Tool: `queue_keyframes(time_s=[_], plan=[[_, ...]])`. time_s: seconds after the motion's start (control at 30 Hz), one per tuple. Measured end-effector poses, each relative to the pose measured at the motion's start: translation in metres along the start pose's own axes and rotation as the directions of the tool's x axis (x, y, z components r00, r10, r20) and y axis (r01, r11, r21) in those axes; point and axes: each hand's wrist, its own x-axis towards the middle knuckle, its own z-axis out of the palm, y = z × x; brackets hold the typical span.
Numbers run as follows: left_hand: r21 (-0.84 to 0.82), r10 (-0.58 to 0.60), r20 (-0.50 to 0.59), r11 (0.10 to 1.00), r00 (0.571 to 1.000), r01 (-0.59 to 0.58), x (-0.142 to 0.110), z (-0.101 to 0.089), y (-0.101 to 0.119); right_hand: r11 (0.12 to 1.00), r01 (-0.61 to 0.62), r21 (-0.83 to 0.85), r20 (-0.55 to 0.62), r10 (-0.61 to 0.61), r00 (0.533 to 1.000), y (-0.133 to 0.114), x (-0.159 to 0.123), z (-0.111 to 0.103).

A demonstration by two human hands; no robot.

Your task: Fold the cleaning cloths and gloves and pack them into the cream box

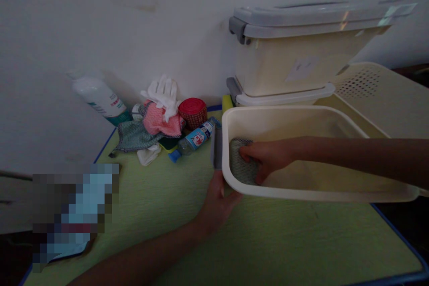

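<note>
An open cream plastic storage box (301, 194) stands on the green table, tilted a little in my view. My left hand (216, 203) grips its near left corner, below the grey side latch (217, 147). Inside the box, at its left end, my right hand (268, 158) presses a grey-green cleaning cloth (241, 165) against the wall, with its fingers bent over the cloth. Some of those fingertips are hidden by the cloth and the hand itself.
Against the wall lie a white bottle (100, 98), white gloves (164, 91), a pink cloth (162, 118), a green cloth (136, 135), a red roll (192, 111) and a small blue-capped bottle (197, 137). Lidded boxes (288, 62) stand behind. A blurred-out device (80, 214) lies left.
</note>
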Motion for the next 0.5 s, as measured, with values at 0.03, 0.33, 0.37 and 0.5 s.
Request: queue_keyframes(time_s=[0.03, 0.33, 0.37, 0.5], plan=[[0.006, -0.001, -0.003, 1.000, 1.000, 0.001, 0.000, 0.000, 0.000, 1.000, 0.000, -0.020, -0.005, 0.000, 1.000, 0.000, 0.001, 0.001], [0.046, 0.040, 0.011, 0.998, 0.999, -0.041, 0.000, -0.003, -0.007, 0.988, -0.022, -0.156, -0.016, 0.020, 1.000, -0.007, 0.010, 0.004], [0.054, 0.048, 0.010, 0.997, 0.999, -0.048, 0.000, -0.003, -0.008, 0.986, -0.025, -0.164, -0.019, 0.022, 1.000, -0.007, 0.011, 0.005], [0.068, 0.040, -0.004, 0.997, 0.999, -0.040, 0.000, -0.003, -0.010, 0.990, -0.032, -0.136, -0.146, 0.012, 0.989, -0.005, 0.017, 0.009]])
